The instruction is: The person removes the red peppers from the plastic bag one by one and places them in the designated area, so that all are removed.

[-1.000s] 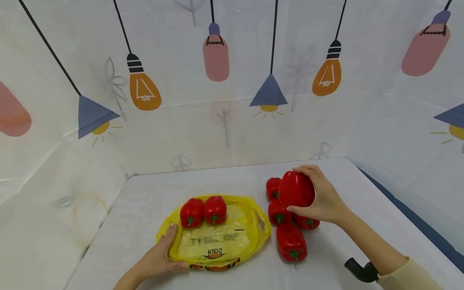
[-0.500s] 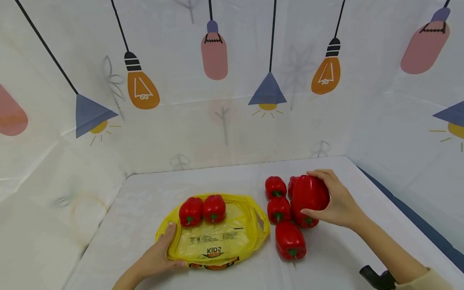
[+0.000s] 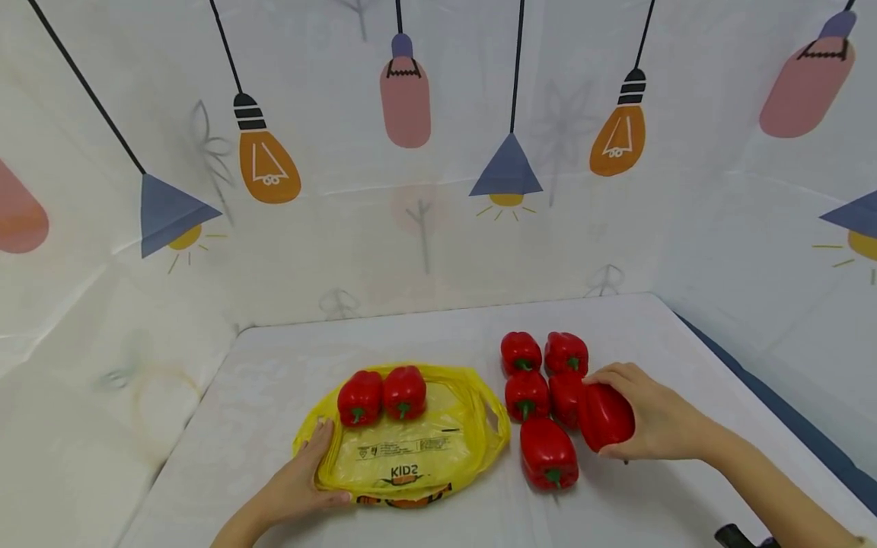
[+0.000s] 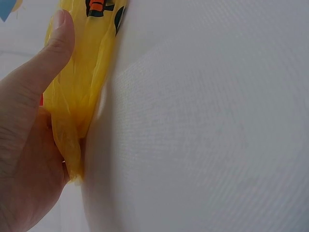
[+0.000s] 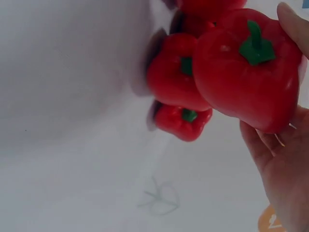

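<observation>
A yellow plastic bag (image 3: 411,464) with dark and orange print lies spread on the table. Two red bell peppers (image 3: 382,396) sit side by side on its back left part. At the bag's left edge rests my left hand (image 3: 301,476), fingers extended along the side and thumb by the front corner; the left wrist view shows the thumb lying against the plastic. My right hand (image 3: 647,415) grips another red bell pepper (image 5: 246,72) between thumb and fingers, its green stem facing the wrist camera. In the head view, that pepper overlaps the right side of a pepper group (image 3: 527,394).
The group's nearest bell pepper (image 3: 550,454) lies in front of the others. A white cloth covers the table (image 3: 438,339). A white wall sheet (image 3: 329,251) printed with lamps rises behind it. Something black (image 3: 736,536) shows below the right forearm.
My right hand has carried the bell pepper to the right and lower, from over the group to its right side. The left hand has stayed at the bag.
</observation>
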A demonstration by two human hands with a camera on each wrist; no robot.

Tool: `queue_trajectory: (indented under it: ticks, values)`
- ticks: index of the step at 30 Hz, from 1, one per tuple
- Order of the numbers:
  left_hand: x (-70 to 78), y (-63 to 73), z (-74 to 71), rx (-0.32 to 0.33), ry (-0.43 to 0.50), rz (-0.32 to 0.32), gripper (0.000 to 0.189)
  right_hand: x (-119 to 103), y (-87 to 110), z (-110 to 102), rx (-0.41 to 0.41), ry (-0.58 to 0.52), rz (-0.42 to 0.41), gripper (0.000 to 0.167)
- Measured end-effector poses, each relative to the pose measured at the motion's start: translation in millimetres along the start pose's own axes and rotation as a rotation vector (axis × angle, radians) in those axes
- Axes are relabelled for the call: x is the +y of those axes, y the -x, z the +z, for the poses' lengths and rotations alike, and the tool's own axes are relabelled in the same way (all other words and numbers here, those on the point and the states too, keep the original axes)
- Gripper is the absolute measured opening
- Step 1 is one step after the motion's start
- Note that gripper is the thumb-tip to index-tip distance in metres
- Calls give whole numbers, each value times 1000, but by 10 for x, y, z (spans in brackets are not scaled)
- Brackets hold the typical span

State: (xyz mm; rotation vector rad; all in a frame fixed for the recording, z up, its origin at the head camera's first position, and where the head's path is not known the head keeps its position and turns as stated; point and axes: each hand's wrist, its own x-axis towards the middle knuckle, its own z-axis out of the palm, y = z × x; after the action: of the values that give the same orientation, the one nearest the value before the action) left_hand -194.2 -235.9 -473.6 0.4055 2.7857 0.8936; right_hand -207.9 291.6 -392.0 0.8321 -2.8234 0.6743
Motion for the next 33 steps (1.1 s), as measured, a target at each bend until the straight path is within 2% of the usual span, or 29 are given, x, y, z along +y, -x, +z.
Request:
queue_trajectory:
  ticks: [7, 10, 21, 33]
  values:
    - [-3, -2, 2, -5, -3, -2, 121, 0, 89, 95, -175, -73, 43, 79]
    - [2, -4, 2, 0, -6, 2, 121, -6, 111, 141, -216, -87, 45, 78]
    - [18, 0, -4, -7, -17, -11, 121, 37, 130, 305, -243, -63, 3, 74]
    - [16, 9, -11, -14, 0, -6, 120, -5, 126, 292, -250, -76, 38, 76]
